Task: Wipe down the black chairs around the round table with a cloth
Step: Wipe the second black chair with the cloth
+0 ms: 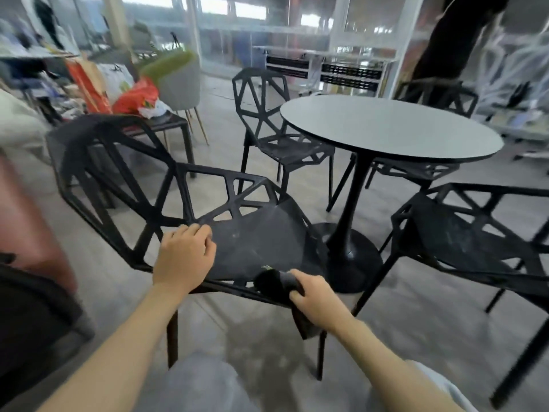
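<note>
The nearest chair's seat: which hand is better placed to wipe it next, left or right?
The right hand. It already grips the dark cloth at the front edge of the nearest chair. The left hand holds no cloth; it rests on the seat near the backrest, likely steadying the chair.

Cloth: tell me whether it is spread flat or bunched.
Bunched. The right hand grips the dark cloth in a wad on the chair seat.

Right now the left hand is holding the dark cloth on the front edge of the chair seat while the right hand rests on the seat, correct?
No, the hands are swapped. In the head view the right hand grips the dark cloth at the chair seat front edge; the left hand rests on the seat.
</note>
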